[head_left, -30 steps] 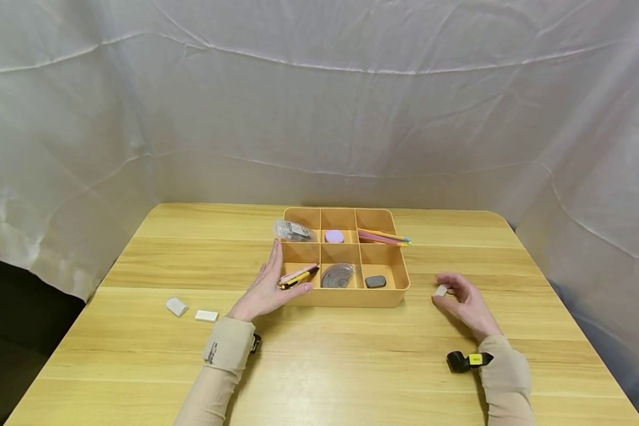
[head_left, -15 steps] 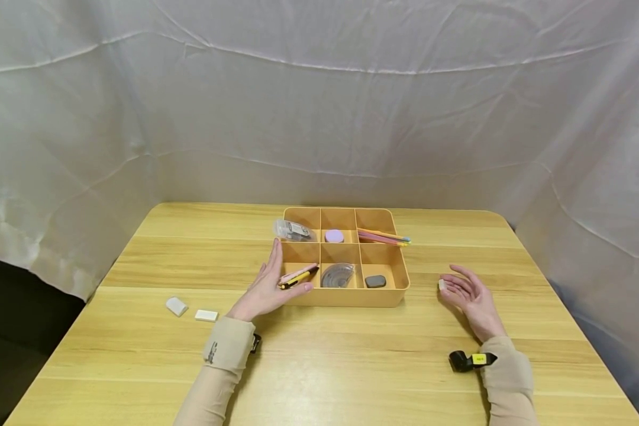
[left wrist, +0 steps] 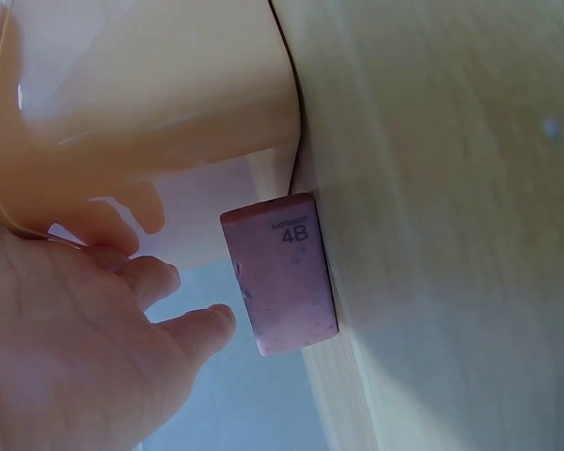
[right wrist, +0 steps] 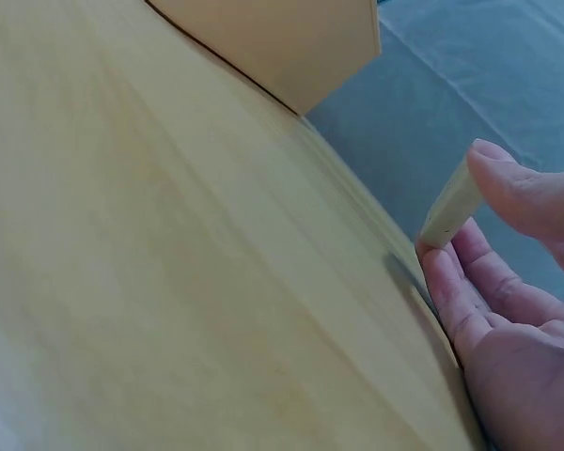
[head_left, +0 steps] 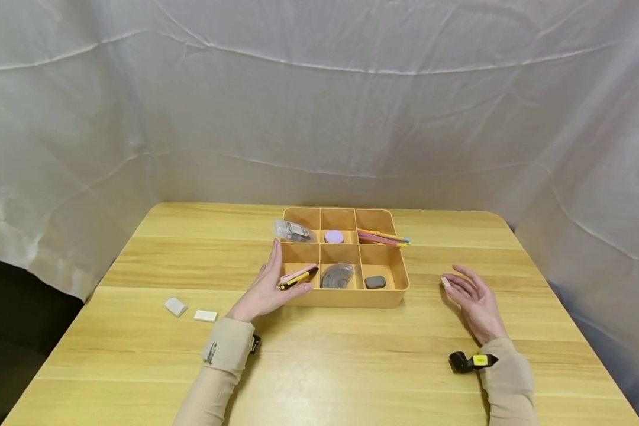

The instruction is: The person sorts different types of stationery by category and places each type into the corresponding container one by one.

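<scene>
A tan six-compartment organizer box (head_left: 346,298) stands on the table. My left hand (head_left: 263,294) rests against its left front corner, fingers straight along the side and thumb over the front. In the left wrist view, a pinkish eraser (left wrist: 282,272) marked 4B stands on the table beside the box wall, near the fingers; the hand hides it in the head view. To the right of the box, my right hand (head_left: 478,305) pinches a small white eraser (right wrist: 453,209) between thumb and fingertips, close over the table, with the index finger lifted away.
Two white erasers, one rounded (head_left: 176,306) and one rectangular (head_left: 206,316), lie left of the left hand. The box holds pens (head_left: 298,277), a protractor (head_left: 337,276), a grey eraser (head_left: 375,282), a lilac piece (head_left: 333,236), colored pencils (head_left: 383,238) and a clear package (head_left: 294,231).
My right hand has shifted slightly right, and its index finger has straightened upward. The white eraser has turned between the thumb and fingers. The left hand stays on the box.
</scene>
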Motion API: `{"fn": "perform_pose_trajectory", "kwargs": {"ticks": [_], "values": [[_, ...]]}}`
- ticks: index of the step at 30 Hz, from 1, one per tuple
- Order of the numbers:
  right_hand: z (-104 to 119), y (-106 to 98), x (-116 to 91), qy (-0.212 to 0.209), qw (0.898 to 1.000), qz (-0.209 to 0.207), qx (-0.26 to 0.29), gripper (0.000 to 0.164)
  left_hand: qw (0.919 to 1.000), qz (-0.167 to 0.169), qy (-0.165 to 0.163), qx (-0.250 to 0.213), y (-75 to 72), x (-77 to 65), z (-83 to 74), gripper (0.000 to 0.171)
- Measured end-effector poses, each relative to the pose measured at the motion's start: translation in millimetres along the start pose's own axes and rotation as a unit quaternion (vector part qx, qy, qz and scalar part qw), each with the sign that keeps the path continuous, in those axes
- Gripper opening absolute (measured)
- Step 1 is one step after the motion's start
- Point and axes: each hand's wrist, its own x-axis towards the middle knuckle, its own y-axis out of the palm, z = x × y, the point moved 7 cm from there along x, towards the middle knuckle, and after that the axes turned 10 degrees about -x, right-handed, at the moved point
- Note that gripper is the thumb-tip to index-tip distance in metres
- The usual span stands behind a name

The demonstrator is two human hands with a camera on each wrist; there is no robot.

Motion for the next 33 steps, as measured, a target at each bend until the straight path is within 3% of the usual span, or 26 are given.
{"fn": "perform_pose_trajectory", "kwargs": {"ticks": [15, 23, 27, 30, 32, 33], "values": [[16, 10, 10, 0.040, 0.998, -0.028, -0.040, 0.056, 1.0000, -0.001, -0.005, -0.007, 0.8, 0.7, 3.4, 0.120], [47, 34, 25, -0.021, 0.988, -0.035, -0.152, 0.046, 1.0000, -0.001, -0.005, -0.004, 0.4, 0.4, 1.1, 0.121], [61, 56, 28, -0.065, 0.974, -0.034, -0.215, 0.032, 0.9999, 0.000, -0.008, -0.006, 1.2, 0.2, 1.7, 0.121], [68, 78, 31, -0.115, 0.957, -0.006, -0.265, 0.022, 0.9999, 0.001, -0.007, -0.007, 1.2, -0.2, 1.9, 0.121], [72, 95, 32, -0.151, 0.940, 0.022, -0.305, 0.019, 1.0000, -0.001, -0.005, -0.007, 0.8, -0.5, 1.8, 0.121], [73, 103, 32, -0.167, 0.927, 0.034, -0.335, 0.018, 1.0000, -0.002, -0.003, -0.008, 0.6, -0.3, 1.7, 0.121]]}}
